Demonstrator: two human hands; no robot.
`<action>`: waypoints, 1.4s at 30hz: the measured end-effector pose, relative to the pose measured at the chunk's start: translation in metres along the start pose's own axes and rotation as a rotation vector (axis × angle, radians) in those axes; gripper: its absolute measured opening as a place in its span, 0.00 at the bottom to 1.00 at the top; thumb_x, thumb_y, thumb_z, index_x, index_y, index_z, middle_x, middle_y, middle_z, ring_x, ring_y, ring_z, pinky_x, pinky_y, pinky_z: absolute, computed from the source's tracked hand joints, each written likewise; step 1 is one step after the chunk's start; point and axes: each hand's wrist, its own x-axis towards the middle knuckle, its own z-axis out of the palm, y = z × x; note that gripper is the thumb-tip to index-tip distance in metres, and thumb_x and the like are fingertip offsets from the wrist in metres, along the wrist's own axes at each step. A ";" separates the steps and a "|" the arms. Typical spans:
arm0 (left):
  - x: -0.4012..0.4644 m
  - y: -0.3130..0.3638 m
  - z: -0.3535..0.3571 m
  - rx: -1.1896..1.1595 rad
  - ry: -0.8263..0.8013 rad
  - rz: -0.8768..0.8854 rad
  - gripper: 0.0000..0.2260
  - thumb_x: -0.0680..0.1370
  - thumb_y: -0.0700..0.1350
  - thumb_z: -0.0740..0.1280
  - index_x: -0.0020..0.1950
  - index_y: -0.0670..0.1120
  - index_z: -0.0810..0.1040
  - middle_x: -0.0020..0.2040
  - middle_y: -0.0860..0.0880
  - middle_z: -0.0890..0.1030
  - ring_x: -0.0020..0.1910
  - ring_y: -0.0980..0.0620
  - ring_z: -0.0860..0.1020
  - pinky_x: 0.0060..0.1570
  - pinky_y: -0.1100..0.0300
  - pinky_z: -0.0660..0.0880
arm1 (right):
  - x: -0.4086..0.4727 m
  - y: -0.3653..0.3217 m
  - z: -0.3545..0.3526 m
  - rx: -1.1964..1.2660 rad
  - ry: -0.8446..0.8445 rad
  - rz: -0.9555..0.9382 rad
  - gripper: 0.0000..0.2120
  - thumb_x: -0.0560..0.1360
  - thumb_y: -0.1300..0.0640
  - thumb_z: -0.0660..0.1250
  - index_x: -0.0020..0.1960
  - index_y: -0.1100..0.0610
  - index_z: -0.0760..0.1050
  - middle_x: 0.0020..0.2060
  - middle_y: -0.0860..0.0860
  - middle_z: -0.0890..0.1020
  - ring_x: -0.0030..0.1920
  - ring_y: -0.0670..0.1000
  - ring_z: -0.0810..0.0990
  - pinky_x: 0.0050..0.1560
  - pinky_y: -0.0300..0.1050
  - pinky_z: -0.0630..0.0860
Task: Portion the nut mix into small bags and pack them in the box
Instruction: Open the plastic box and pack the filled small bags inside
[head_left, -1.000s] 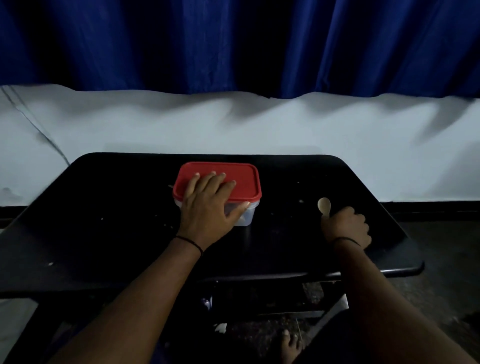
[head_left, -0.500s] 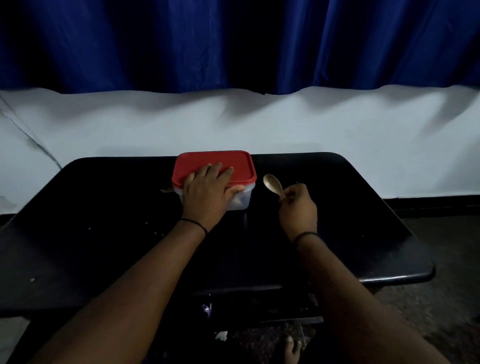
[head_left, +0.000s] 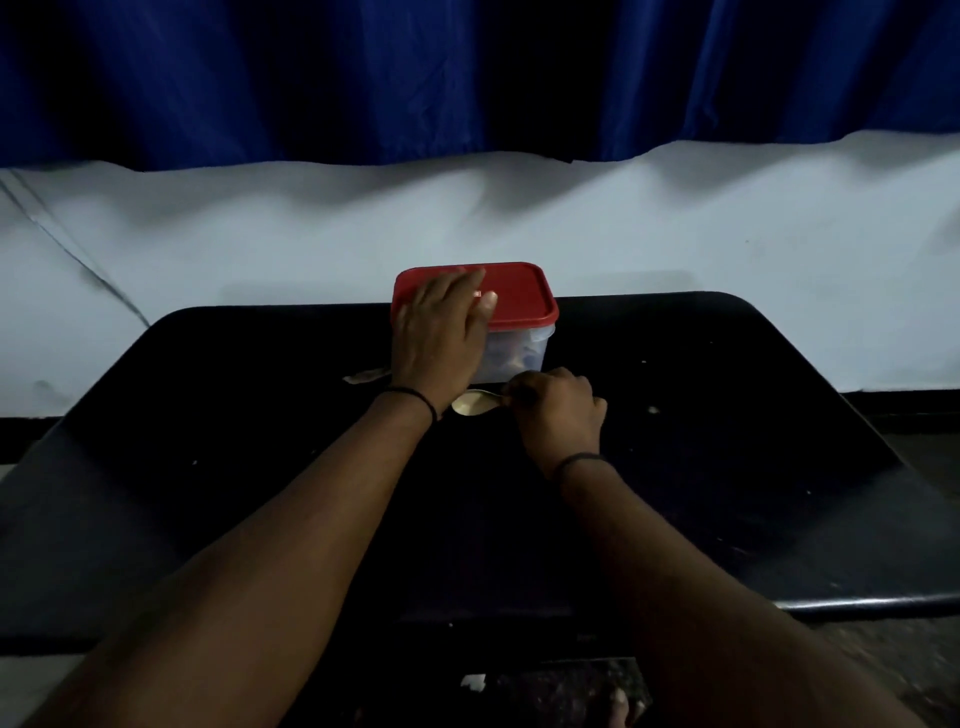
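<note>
Two bare arms, reaching up from 6 o'clock over a black table. A thin dark band on each wrist.

Right hand near the middle of the table, knuckles up, fingers curled tight. Pinching the handle of a small pale spoon. Spoon lying low at the tabletop, bowl pointing to 9 o'clock, just beside the left wrist. Handle mostly hidden in the fingers.

Left hand a bit farther out, at 11 o'clock from the right hand. Palm down, fingers straight and close together, lying flat on the red lid. Thumb out to the side, resting on the lid's near edge. Not gripping, only pressing.

Under the lid, a clear plastic box, closed, standing at the far edge of the table at 12 o'clock. Dim shapes inside, too dark to tell.

A small pale scrap on the table at 9 o'clock from the box, just beside the left hand.

Farther back, a white wall, then a blue curtain at the top.
</note>
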 end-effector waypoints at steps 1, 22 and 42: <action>-0.003 -0.006 -0.005 -0.040 0.079 -0.011 0.26 0.81 0.58 0.51 0.69 0.45 0.75 0.68 0.45 0.76 0.68 0.45 0.72 0.68 0.48 0.67 | 0.003 -0.003 0.003 -0.007 -0.001 0.009 0.10 0.77 0.46 0.65 0.56 0.42 0.81 0.53 0.52 0.78 0.59 0.58 0.72 0.54 0.51 0.65; -0.063 -0.059 0.004 -0.239 -0.091 -0.360 0.19 0.83 0.51 0.57 0.75 0.53 0.65 0.65 0.47 0.78 0.60 0.41 0.78 0.57 0.47 0.76 | 0.002 -0.016 0.015 0.103 0.157 0.063 0.09 0.75 0.50 0.66 0.50 0.44 0.84 0.49 0.51 0.79 0.55 0.56 0.75 0.51 0.50 0.66; -0.052 -0.068 0.013 -0.296 -0.198 -0.429 0.16 0.83 0.52 0.56 0.71 0.54 0.69 0.61 0.47 0.80 0.58 0.42 0.78 0.57 0.49 0.75 | 0.006 -0.004 0.006 0.594 0.152 0.235 0.23 0.75 0.63 0.59 0.67 0.50 0.73 0.49 0.44 0.79 0.50 0.46 0.77 0.51 0.37 0.70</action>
